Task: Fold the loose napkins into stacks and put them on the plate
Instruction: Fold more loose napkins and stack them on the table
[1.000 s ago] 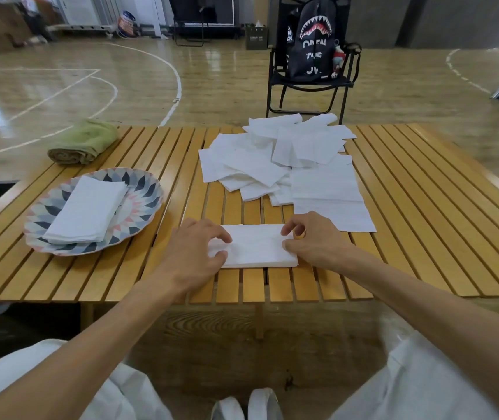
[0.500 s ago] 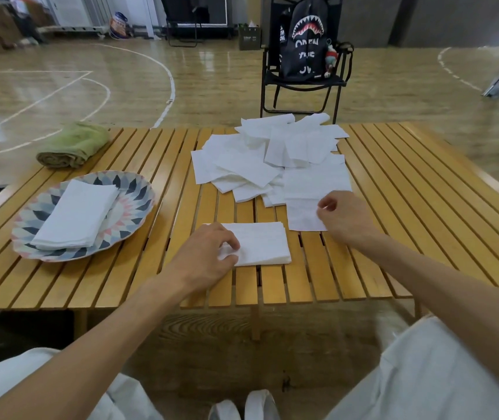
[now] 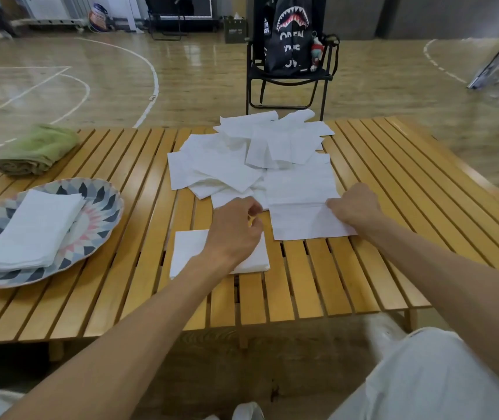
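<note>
Step in hand: pulling the next sheet. Right hand (image 3: 352, 206) pinches the right edge of a flat white paper napkin (image 3: 305, 219) at the near side of the loose white napkin pile (image 3: 251, 156) on the slatted wooden table (image 3: 393, 237). Left hand (image 3: 236, 234) hovers over the folded white napkin stack (image 3: 187, 250), fingers curled, probably holding nothing. Patterned round plate (image 3: 103, 204) already carries one stack. Next: drag the sheet clear, fold it.

One patterned plate (image 3: 103, 207), two folded napkin stacks (image 3: 30, 231) (image 3: 187, 250), one loose napkin heap (image 3: 242, 159), one rolled green towel (image 3: 36, 150), one chair (image 3: 287, 83), one backpack (image 3: 293, 34).
</note>
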